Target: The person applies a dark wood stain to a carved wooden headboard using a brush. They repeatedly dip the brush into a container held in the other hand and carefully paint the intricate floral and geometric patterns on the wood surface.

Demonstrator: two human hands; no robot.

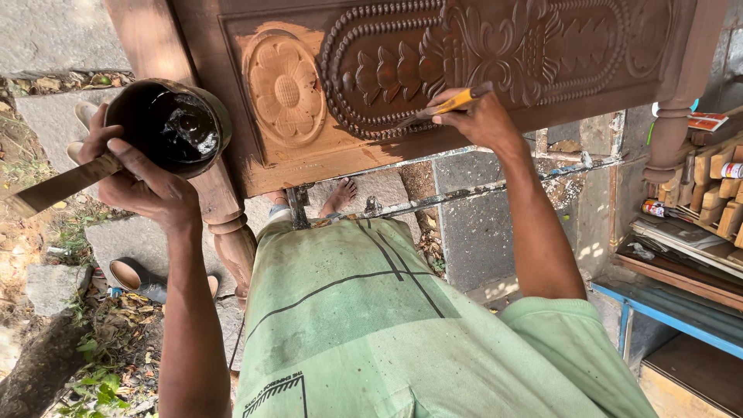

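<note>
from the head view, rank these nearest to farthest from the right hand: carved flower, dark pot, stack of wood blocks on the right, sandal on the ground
1. carved flower: on the door panel, just left of the right hand.
2. stack of wood blocks: far right, on the shelf.
3. dark pot: upper left, held in the left hand. Close to the blocks in distance, so this pair is hard to call.
4. sandal: lower left, on the ground.

My left hand (147, 190) grips a dull metal pot (172, 128) of glossy dark stain; my right hand (476, 120) holds a yellow-handled brush (445, 107) against carved wood panel (464, 54), stained matt brown, bare pale flower (285, 91) leftward.
</note>
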